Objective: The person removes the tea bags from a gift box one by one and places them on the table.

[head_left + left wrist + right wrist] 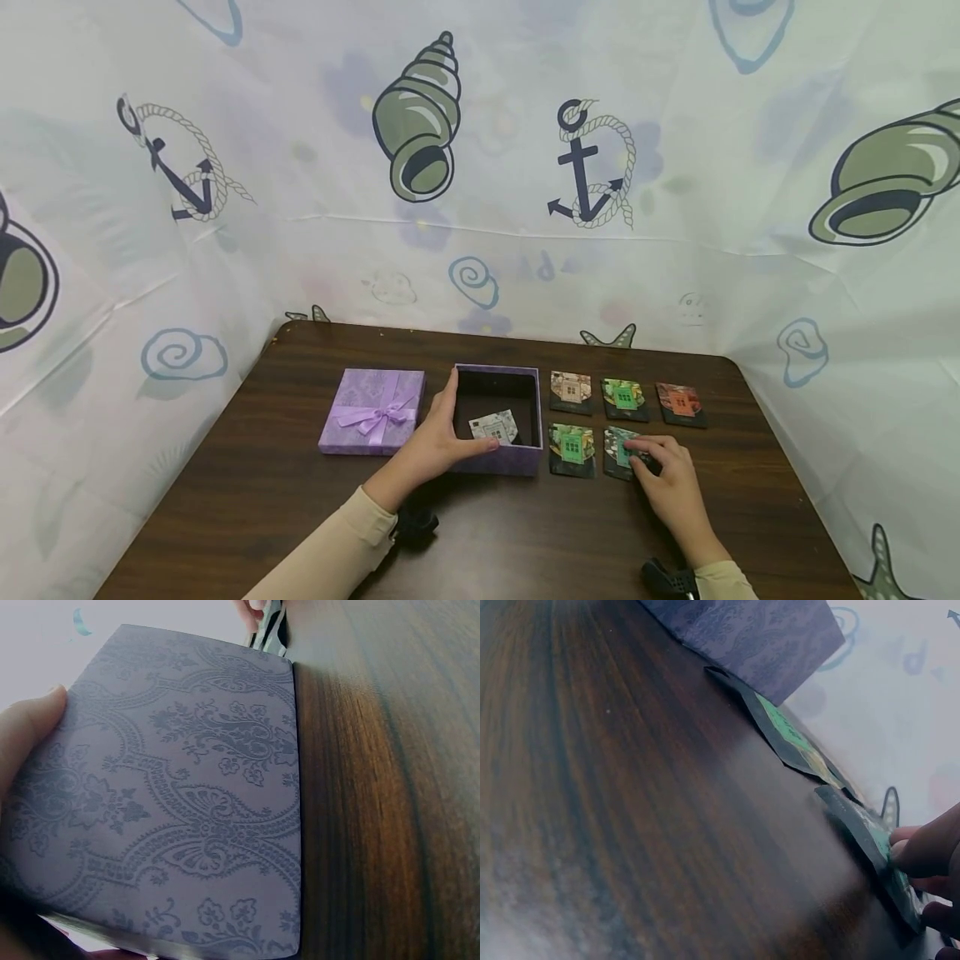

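Note:
My left hand (437, 439) grips the near left corner of an open purple box (528, 460), thumb over the front rim and fingers along the left wall. Patterned purple wall fills much of the left wrist view, with the thumb at its edge. Inside the box lies a grey-and-white sachet (495, 426), tilted against the dark bottom. My right hand (671, 483) pinches a small dark sachet with a teal label (617, 452) at its right side, low over the table. In the right wrist view, fingertips (919, 851) touch that sachet; its far side is partly hidden.
A purple lid with a ribbon bow (375, 417) lies left of the box. Right of the box are a green-label sachet (572, 450) in the front row and beige (571, 392), green (624, 399) and orange (681, 405) ones behind. Patterned cloth hangs behind the brown table (480, 542).

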A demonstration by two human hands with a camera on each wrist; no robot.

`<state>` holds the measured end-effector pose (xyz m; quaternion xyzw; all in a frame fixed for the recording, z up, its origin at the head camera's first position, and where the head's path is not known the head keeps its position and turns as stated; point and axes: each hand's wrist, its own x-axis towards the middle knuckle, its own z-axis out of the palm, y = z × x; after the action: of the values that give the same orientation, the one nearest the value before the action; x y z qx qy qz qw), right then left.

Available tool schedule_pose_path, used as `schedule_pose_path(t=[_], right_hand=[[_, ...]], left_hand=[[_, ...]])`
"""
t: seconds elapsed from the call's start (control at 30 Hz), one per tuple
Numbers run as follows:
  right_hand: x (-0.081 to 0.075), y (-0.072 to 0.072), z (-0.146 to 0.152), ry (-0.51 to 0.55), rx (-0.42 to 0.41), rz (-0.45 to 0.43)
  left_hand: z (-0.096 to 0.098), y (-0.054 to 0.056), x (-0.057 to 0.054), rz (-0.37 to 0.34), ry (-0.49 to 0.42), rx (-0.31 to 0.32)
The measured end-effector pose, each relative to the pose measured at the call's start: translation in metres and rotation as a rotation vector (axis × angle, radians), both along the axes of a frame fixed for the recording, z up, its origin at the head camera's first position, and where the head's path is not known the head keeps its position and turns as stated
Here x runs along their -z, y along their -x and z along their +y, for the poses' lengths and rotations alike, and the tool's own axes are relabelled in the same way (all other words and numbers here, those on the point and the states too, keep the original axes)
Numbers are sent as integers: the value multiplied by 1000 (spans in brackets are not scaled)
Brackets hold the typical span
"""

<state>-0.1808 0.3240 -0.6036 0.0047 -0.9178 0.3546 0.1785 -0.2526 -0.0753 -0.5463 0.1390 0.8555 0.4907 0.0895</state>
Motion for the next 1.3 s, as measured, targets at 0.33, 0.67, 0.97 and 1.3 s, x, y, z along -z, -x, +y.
schedule_pose_path(t=[0.33, 0.67, 0.97, 1.3], right_hand=[[1, 0, 1, 49, 0, 28], [-7, -8, -13, 286, 1, 125], [-24, -19, -41, 378, -259, 228], [-71, -33, -100, 301, -607, 314]], left_hand=[[1, -1, 0, 3, 7, -8], [1, -5, -1, -11, 6, -9], [0, -3, 0, -1, 6, 0], [0, -3, 2, 9, -2, -11]])
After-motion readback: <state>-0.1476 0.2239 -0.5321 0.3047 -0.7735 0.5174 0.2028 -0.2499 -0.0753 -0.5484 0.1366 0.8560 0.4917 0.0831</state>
